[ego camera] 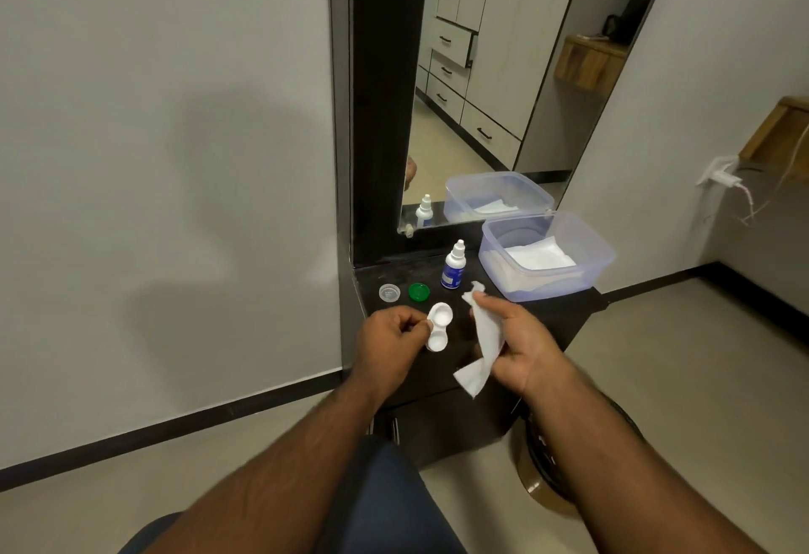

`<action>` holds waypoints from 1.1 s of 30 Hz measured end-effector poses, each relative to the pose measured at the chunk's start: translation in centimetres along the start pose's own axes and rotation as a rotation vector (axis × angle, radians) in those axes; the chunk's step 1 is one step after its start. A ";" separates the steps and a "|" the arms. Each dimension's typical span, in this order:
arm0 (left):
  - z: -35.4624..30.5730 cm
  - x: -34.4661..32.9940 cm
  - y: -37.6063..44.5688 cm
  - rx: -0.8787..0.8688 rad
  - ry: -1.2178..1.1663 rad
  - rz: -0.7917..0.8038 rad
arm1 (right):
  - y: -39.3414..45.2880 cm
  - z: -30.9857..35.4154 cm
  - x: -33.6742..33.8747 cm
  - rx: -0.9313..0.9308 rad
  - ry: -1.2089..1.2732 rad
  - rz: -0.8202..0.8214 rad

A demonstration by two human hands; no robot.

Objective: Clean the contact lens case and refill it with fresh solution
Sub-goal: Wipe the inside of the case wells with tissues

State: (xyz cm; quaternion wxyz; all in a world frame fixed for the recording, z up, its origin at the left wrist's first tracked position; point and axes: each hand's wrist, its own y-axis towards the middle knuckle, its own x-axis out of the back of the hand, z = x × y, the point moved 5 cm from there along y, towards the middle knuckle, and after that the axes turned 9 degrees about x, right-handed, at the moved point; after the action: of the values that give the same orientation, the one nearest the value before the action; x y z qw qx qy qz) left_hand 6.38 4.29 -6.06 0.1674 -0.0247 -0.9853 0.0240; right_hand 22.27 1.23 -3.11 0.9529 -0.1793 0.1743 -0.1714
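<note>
My left hand [392,336] pinches the left edge of a white two-well contact lens case [439,326], held just above the dark dresser top [564,312] with both wells uncovered. My right hand [516,345] grips a crumpled white tissue [483,343] that hangs down beside the case, a few centimetres to its right. Behind the case lie two loose caps, one clear [389,293] and one green [418,292]. A small white solution bottle [454,266] with a blue label stands upright behind them, its cap on.
A clear plastic tub [599,262] holding white tissues sits at the back right of the dresser top, against a tall mirror [494,84]. A grey wall rises on the left. A round dark stool [564,461] stands on the floor at the right.
</note>
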 end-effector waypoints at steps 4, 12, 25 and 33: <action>0.0 0.2 0.0 0.034 -0.076 -0.013 | 0.7 -0.1 1.1 0.120 -0.084 -0.061; -0.3 0.1 -0.2 0.020 -0.066 0.038 | 1.6 -2.3 0.1 0.146 -0.237 -0.018; -0.4 0.1 0.1 0.005 -0.043 0.075 | 1.6 1.3 -2.7 0.558 -0.675 0.111; 0.0 0.2 0.3 0.013 -0.111 0.056 | 0.7 3.1 -3.7 0.780 -0.949 0.313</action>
State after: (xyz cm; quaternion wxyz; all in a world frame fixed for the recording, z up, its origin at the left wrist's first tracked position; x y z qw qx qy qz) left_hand 6.16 4.63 -5.99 0.1118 -0.0497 -0.9918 0.0362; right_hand 20.38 4.18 0.30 0.9354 0.1523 -0.3186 0.0171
